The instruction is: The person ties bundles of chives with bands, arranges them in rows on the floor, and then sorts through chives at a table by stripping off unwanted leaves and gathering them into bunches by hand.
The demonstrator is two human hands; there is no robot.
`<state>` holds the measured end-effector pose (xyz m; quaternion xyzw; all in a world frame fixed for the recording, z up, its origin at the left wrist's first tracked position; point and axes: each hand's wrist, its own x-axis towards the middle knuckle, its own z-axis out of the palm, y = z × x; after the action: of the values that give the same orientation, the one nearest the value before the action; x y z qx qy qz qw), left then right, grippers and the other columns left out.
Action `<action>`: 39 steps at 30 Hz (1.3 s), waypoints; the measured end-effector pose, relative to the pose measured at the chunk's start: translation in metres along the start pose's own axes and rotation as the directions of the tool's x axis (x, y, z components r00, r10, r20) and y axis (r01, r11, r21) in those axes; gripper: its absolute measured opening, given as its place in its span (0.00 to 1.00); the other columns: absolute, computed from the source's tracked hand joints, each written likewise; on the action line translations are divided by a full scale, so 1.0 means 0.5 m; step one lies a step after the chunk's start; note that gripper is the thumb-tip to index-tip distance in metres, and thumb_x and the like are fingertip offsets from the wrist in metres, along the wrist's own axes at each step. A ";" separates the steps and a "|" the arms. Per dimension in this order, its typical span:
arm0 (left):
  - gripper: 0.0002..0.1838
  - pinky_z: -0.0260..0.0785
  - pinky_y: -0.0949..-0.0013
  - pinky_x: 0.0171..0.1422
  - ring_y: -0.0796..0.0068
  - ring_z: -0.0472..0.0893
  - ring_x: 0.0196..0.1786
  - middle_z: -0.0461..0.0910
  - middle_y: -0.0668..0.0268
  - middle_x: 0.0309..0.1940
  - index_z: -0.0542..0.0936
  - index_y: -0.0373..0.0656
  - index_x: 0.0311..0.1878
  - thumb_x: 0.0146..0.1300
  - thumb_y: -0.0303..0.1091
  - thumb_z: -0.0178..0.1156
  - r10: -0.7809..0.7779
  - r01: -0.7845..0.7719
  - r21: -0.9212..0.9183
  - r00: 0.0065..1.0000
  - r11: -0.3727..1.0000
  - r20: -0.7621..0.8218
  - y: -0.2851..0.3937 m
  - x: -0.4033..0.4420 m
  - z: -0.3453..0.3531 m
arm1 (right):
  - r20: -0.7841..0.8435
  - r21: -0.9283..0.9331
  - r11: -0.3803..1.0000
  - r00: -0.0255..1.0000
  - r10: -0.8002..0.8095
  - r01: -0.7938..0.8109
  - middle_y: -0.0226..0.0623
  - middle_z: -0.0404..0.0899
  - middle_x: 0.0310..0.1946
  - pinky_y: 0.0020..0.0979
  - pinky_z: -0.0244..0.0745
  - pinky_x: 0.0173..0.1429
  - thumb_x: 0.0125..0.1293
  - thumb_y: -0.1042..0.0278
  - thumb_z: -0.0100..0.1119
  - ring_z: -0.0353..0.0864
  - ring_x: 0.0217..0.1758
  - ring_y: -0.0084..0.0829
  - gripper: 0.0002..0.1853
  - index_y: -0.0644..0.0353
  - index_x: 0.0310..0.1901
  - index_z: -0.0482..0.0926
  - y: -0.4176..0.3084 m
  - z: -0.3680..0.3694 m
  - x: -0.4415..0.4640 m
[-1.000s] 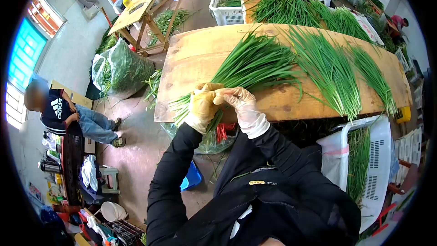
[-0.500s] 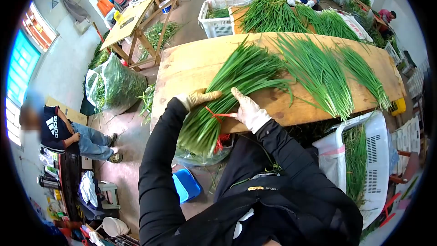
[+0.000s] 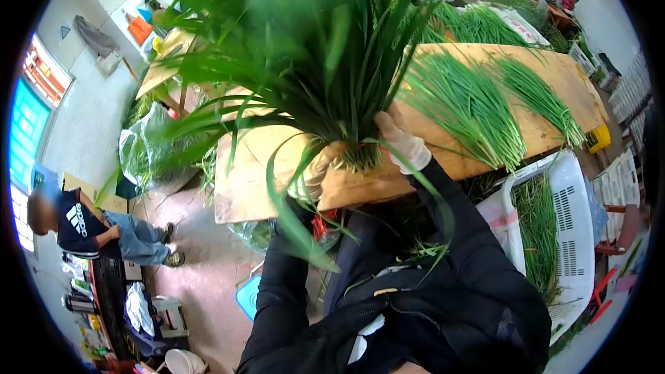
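Note:
A large bunch of garlic chives (image 3: 346, 90) stands upright in front of me, its leaves fanning up and outward and partly blurred. My gloved left hand (image 3: 320, 172) is closed round the lower left side of the bunch. On the right side, the gloved fingers of my right hand (image 3: 403, 142) press against its base. A bit of red tie (image 3: 369, 142) shows between the stems and my right hand. The cut ends point down over the wooden table (image 3: 273, 156). Two more piles of chives, a wide one (image 3: 474, 107) and a narrow one (image 3: 544, 97), lie to the right.
A white plastic crate (image 3: 571, 221) holding greens stands at my right. Red ties (image 3: 322, 223) hang below the table's front edge. A plastic bag of greens (image 3: 149, 142) sits on the floor at left. One person (image 3: 90, 225) is at left, another in blue across the table.
The bunch has been raised from lying on the table to upright, leaves up. My left hand has moved down to its base, and my right hand now bears on its side.

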<state>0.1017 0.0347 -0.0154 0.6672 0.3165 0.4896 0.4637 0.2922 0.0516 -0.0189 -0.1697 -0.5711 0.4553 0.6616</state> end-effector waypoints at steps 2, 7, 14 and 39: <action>0.21 0.69 0.71 0.39 0.74 0.75 0.37 0.76 0.65 0.37 0.71 0.38 0.46 0.48 0.31 0.63 0.011 -0.007 -0.031 0.993 0.999 0.116 -0.011 0.015 -0.013 | -0.039 0.078 0.992 0.994 -0.099 0.102 0.37 0.64 0.52 0.27 0.58 0.58 0.57 0.69 0.54 0.61 0.56 0.24 0.26 0.62 0.58 0.59 0.049 -0.092 -0.025; 0.25 0.69 0.73 0.37 0.75 0.74 0.34 0.75 0.66 0.35 0.68 0.39 0.47 0.44 0.29 0.66 -0.121 0.132 -0.158 0.990 0.979 0.075 -0.115 0.013 0.002 | 0.391 -0.033 0.710 0.645 0.657 -0.703 0.39 0.68 0.50 0.29 0.65 0.54 0.46 0.71 0.64 0.66 0.52 0.28 0.36 0.62 0.58 0.57 0.071 -0.176 -0.050; 0.32 0.69 0.74 0.34 0.77 0.73 0.31 0.73 0.67 0.33 0.65 0.40 0.49 0.38 0.26 0.69 -0.053 0.041 -0.262 0.998 0.964 -0.039 -0.093 0.036 0.028 | 0.231 -0.310 0.944 0.972 -0.041 0.114 0.38 0.75 0.37 0.28 0.74 0.34 0.34 0.76 0.72 0.76 0.33 0.28 0.44 0.57 0.55 0.56 0.073 -0.011 0.009; 0.52 0.68 0.68 0.50 0.67 0.74 0.42 0.68 0.56 0.47 0.55 0.35 0.57 0.27 0.34 0.75 -0.096 0.142 0.179 0.965 0.974 -0.244 0.141 -0.068 -0.062 | 0.354 -0.003 0.771 0.721 0.596 -0.636 0.32 0.75 0.37 0.26 0.72 0.41 0.41 0.68 0.70 0.73 0.37 0.23 0.29 0.60 0.47 0.69 0.026 0.206 -0.048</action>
<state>0.0592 -0.0114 0.0407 0.6268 0.4549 0.5025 0.3843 0.1947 0.0089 -0.0135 -0.2302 -0.5575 0.7045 0.3739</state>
